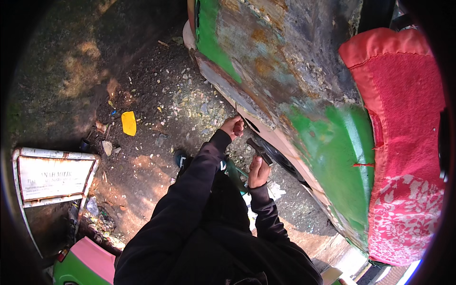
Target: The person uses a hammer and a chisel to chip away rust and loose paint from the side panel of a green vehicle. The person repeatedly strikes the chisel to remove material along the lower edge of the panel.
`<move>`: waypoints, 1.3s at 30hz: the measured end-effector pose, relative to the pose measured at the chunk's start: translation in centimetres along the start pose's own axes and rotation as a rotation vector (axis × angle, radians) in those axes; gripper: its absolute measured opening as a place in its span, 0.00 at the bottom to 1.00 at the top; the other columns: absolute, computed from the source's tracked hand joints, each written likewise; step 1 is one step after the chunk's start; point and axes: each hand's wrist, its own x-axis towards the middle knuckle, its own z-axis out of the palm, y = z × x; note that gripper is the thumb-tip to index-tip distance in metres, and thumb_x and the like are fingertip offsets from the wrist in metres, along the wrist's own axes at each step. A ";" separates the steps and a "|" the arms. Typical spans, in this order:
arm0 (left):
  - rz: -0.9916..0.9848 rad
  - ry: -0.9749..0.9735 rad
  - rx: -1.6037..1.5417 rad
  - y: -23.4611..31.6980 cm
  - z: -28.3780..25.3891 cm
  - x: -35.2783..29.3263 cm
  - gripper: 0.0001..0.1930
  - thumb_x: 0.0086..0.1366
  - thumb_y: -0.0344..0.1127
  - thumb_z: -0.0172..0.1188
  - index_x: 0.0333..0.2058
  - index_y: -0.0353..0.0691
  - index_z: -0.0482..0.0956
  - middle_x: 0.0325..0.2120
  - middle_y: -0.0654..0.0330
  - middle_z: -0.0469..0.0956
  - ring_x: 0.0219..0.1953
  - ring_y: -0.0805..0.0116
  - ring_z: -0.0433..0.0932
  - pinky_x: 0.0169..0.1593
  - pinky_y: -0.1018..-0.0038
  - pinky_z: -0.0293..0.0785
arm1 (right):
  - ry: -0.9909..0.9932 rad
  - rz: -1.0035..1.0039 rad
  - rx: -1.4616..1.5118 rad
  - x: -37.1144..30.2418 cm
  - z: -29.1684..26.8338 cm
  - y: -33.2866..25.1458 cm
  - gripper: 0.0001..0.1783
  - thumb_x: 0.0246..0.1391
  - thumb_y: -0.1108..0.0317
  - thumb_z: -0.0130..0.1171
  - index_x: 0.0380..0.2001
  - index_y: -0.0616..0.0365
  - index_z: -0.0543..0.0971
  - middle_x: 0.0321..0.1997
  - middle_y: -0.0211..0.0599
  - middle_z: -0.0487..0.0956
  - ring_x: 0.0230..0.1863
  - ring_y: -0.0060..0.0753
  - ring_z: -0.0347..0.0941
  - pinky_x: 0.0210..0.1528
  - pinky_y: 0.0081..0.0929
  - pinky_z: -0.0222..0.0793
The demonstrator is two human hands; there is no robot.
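Observation:
My left hand (232,127) is closed in a fist right beside the lower edge of a car's worn body panel (304,137). A thin rod (236,108) shows at the top of this fist, its tip close to the panel edge; its kind is too small to tell. My right hand (258,173), a little nearer to me and to the right, is wrapped round a hammer (259,152). The dark hammer head sticks out past my fingers, apart from the panel. The panel has green paint, rust and bare grey patches.
A red patterned cloth (403,118) drapes over the car at right. A dark wheel (278,159) shows below the panel. Rubble and paint flakes (190,102) litter the ground, with a yellow scrap (128,123). A rusty framed sign (54,178) and a green-pink vehicle (85,263) stand left.

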 end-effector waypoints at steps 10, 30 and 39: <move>0.035 0.015 0.040 0.0 -0.7 1.1 0.12 0.66 0.41 0.48 0.28 0.40 0.68 0.18 0.61 0.70 0.14 0.70 0.65 0.19 0.72 0.63 | -0.093 -0.173 -0.190 1.7 2.2 -0.1 0.15 0.40 0.74 0.53 0.35 0.65 0.70 0.17 0.53 0.72 0.18 0.58 0.71 0.20 0.40 0.66; 0.047 0.128 -0.014 -1.2 -0.2 2.9 0.07 0.64 0.36 0.50 0.28 0.42 0.68 0.21 0.61 0.70 0.18 0.70 0.69 0.19 0.71 0.67 | -0.050 -0.213 -0.200 3.4 1.7 1.3 0.10 0.50 0.72 0.52 0.34 0.68 0.72 0.13 0.50 0.70 0.16 0.56 0.71 0.19 0.41 0.63; 0.069 0.072 -0.032 -1.8 0.2 3.5 0.07 0.63 0.35 0.50 0.27 0.40 0.68 0.20 0.60 0.71 0.18 0.71 0.71 0.17 0.76 0.64 | 0.052 -0.241 -0.130 1.9 0.7 3.2 0.11 0.52 0.68 0.52 0.35 0.65 0.72 0.13 0.49 0.70 0.16 0.56 0.70 0.19 0.40 0.62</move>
